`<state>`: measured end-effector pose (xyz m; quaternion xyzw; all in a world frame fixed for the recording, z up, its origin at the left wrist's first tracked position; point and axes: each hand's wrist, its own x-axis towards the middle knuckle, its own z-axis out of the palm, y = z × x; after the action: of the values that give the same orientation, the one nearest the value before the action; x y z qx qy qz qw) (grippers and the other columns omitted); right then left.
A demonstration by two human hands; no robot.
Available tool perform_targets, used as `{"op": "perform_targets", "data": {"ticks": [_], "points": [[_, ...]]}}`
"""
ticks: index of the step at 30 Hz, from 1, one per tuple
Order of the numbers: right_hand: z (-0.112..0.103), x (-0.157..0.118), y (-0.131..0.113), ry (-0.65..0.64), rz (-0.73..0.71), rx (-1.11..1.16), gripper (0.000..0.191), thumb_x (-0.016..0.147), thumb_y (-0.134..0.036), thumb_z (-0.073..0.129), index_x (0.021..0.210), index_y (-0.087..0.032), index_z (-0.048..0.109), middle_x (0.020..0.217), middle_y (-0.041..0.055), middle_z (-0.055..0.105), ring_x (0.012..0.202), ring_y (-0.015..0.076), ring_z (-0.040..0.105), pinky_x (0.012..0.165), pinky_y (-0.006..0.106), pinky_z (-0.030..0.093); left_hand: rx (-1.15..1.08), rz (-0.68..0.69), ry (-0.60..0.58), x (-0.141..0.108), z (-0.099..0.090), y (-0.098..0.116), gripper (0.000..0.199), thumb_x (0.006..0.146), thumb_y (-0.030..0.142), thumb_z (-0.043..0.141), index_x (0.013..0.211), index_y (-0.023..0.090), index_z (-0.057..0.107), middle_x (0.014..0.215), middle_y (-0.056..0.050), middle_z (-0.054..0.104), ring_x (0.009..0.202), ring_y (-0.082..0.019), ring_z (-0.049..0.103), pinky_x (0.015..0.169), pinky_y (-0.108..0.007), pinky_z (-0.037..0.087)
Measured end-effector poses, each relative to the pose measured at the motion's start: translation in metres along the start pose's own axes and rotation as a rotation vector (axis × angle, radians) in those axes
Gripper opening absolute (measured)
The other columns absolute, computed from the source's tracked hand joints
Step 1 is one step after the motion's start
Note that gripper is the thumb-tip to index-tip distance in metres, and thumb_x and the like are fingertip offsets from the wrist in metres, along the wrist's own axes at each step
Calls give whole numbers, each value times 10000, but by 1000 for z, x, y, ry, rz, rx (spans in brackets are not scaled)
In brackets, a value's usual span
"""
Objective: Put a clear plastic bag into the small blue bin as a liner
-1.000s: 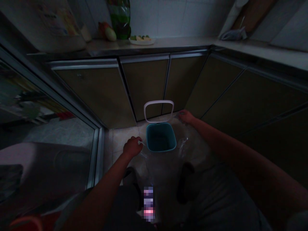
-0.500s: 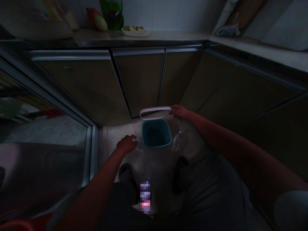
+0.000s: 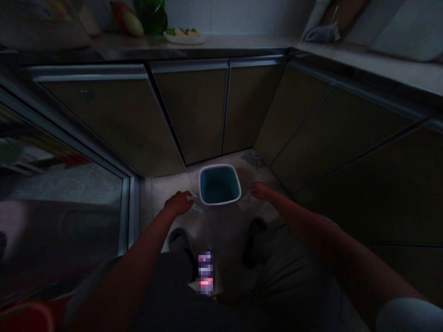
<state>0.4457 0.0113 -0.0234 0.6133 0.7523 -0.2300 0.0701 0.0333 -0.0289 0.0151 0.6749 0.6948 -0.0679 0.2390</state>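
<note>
- Bin (image 3: 218, 174): teal, 4-sided; stands upright on the floor (image 3: 159, 185) at the middle of the frame, mouth upward, near the cabinet doors (image 3: 190, 110).
- White rim (image 3: 219, 203): lies around the bin mouth, along all 4 sides; shows no gap in this dim light.
- Left hand (image 3: 178, 203): left of the frame's middle, just beside the bin, apart from the wall. Fingers curled, pinching clear film (image 3: 197, 209).
- Right hand (image 3: 260, 190): right of the frame's middle, just beside the bin. Fingers bent inward; appear closed on clear film as well. Too dark for exact contact points.
- Clear film: shows as thin glints at 2 sides of the bin. Cannot tell whether 1 piece or 2, nor whether caught beneath the rim.
- Done, by judgement: rim down on the mouth, apparently seated.
- Left, by judgement: loose film outside the rim, not yet released from 2 hands.
- Bin interior: dark teal. Cannot tell whether lined.
- Surroundings: plate (image 3: 185, 41) of cut food at upper left of the frame; red container (image 3: 29, 304) at lower left corner.
</note>
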Motion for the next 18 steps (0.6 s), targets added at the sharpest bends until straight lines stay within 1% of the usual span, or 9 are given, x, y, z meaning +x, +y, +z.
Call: {"op": "perform_targets", "data": {"ticks": [2, 3, 5, 8, 10, 12, 13, 16, 18], "points": [[0, -2, 2, -27, 12, -12, 253, 987, -201, 580, 1087, -128, 800, 1163, 156, 783, 1048, 231, 719, 923, 272, 518, -5, 8, 12, -2, -1, 4, 462, 913, 435, 615, 1330, 266, 721, 1344, -142, 711, 1202, -294, 697, 995, -366, 524], [-2, -3, 1, -27, 8, -15, 254, 994, -214, 577, 1076, -141, 806, 1162, 150, 782, 1051, 227, 717, 927, 268, 512, -21, 23, 36, -3, -3, 7, 430, 917, 411, 607, 1296, 255, 736, 1310, -131, 727, 1182, -281, 701, 987, -352, 522], [-9, -6, -5, 17, -16, -4, 261, 1000, -233, 585, 1123, -166, 806, 1232, 144, 761, 1105, 226, 706, 966, 270, 499, -101, 84, 136, -7, -12, 16, 356, 935, 375, 566, 1195, 233, 763, 1212, -107, 756, 1099, -250, 714, 940, -324, 522], [-30, -13, -20, 151, -41, 83, 290, 1012, -251, 580, 1208, -184, 783, 1317, 139, 731, 1162, 233, 694, 1015, 291, 491, -358, 189, 335, -13, -33, 33, 292, 940, 401, 528, 1000, 222, 751, 980, -55, 766, 907, -211, 702, 821, -302, 507], [-46, -21, -31, 200, -93, 197, 267, 1011, -248, 567, 1154, -194, 786, 1261, 115, 760, 1132, 227, 704, 998, 291, 500, -566, 225, 384, -16, -48, 43, 301, 909, 475, 545, 861, 218, 693, 792, -20, 700, 767, -189, 650, 725, -289, 479], [-60, -30, -39, 190, -181, 352, 246, 992, -274, 564, 1071, -197, 784, 1135, 91, 789, 1029, 218, 718, 917, 287, 524, -766, 232, 351, -18, -59, 51, 361, 872, 560, 557, 743, 224, 588, 651, 17, 570, 644, -161, 561, 631, -274, 435], [-64, -34, -41, 175, -216, 434, 249, 980, -309, 564, 1039, -193, 776, 1058, 81, 790, 953, 212, 716, 854, 286, 533, -863, 229, 319, -18, -61, 54, 401, 856, 604, 557, 709, 232, 526, 614, 36, 499, 595, -145, 508, 593, -267, 408], [-67, -42, -43, 138, -235, 608, 343, 934, -463, 557, 902, -172, 736, 797, 44, 710, 723, 183, 634, 661, 274, 487, -1067, 198, 232, -15, -56, 56, 522, 811, 729, 558, 681, 256, 379, 578, 78, 351, 513, -107, 371, 528, -253, 336], [-67, -43, -43, 134, -213, 620, 437, 906, -572, 549, 767, -179, 681, 680, 16, 614, 647, 163, 553, 597, 268, 423, -1078, 161, 175, -12, -51, 56, 602, 790, 814, 538, 667, 266, 321, 562, 91, 290, 493, -95, 298, 505, -252, 285]]}}
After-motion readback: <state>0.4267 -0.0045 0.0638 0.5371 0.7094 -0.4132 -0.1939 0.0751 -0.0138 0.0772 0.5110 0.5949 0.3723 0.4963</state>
